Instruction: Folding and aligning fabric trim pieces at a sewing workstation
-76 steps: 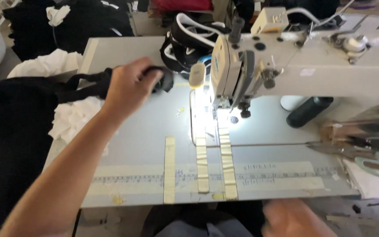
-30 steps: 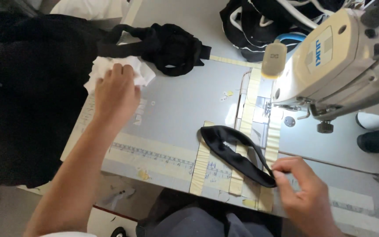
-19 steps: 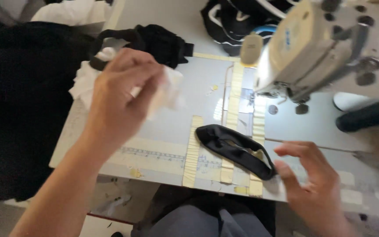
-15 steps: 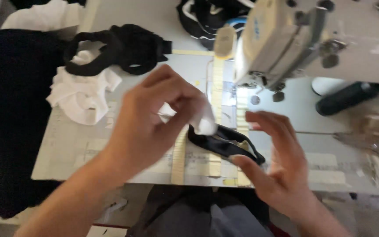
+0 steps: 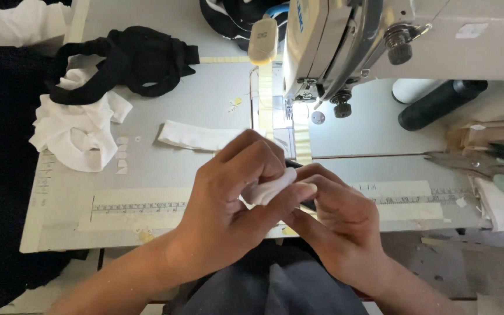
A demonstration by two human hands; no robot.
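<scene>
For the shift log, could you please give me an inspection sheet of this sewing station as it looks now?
Surface: grey sewing table with taped ruler strips.
Job's things: small white fabric piece pinched between both hands; sewing machine lit at the needle.
Clutter: white fabric strip, black cloth, white cloth pile, scissors, black cylinder.
Grippers: left hand and right hand both grip the piece.
Cables: nothing seen.
Surroundings: dark fabric at left.

Both forearms were bare, without sleeves, and neither the left hand (image 5: 228, 204) nor the right hand (image 5: 336, 224) wore gloves, rings or a watch; dark grey-blue trousers (image 5: 275, 286) covered the lap.
</scene>
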